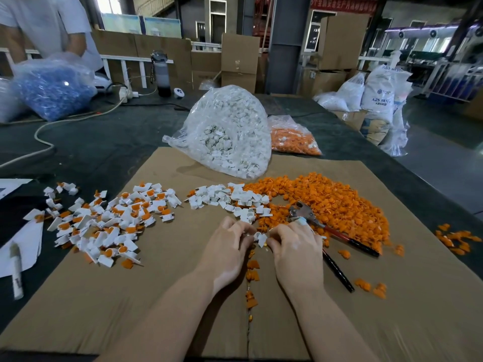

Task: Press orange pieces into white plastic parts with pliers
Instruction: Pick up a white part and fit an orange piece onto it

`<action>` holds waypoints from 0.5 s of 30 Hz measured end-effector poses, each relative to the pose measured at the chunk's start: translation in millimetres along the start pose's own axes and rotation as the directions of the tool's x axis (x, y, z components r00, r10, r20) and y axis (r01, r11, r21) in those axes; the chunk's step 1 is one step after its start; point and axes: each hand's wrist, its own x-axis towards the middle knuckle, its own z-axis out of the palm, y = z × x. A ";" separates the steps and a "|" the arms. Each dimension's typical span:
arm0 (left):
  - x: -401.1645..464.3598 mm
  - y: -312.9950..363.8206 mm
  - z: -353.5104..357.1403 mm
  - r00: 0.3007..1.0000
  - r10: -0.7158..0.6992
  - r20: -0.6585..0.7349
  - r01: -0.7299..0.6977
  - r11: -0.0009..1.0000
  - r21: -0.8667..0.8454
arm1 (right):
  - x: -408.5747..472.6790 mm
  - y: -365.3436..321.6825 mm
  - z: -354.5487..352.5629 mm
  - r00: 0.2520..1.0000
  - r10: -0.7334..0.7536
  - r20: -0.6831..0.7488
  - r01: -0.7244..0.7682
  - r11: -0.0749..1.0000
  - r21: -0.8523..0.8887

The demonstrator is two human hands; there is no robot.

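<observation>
At nine o'clock on the cardboard sheet [167, 304] lies a scattered heap of finished pieces [104, 220], white shells with orange showing inside them. Further out at ten o'clock a bag of blue parts [52, 92] sits on the dark table [104, 142], with a person's pale sleeve [47, 22] above it.

At the centre, the left hand [227, 252] has its fingers curled in, pinching one side of a white plastic part [260, 237]. The right hand [295, 249] meets it from the other side, fingers likewise bent onto the same part (an orange piece may sit between the fingertips, though blur leaves it uncertain).

At twelve o'clock stands a clear bag of white parts [224, 131], with loose white parts [230, 199] spilled just before it. At one o'clock a smaller bag of orange pieces [292, 138] leans beside it.

At two o'clock spreads the orange pile [334, 199]. The pliers [324, 228] lie on its near edge, just beside the right hand, untouched, handles splayed toward four o'clock.
</observation>
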 end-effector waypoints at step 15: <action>-6.4 1.1 -2.6 0.992 0.011 -0.124 -0.022 0.996 -0.086 | 2.7 0.9 -6.7 0.998 0.058 -0.012 -0.043 0.848 0.528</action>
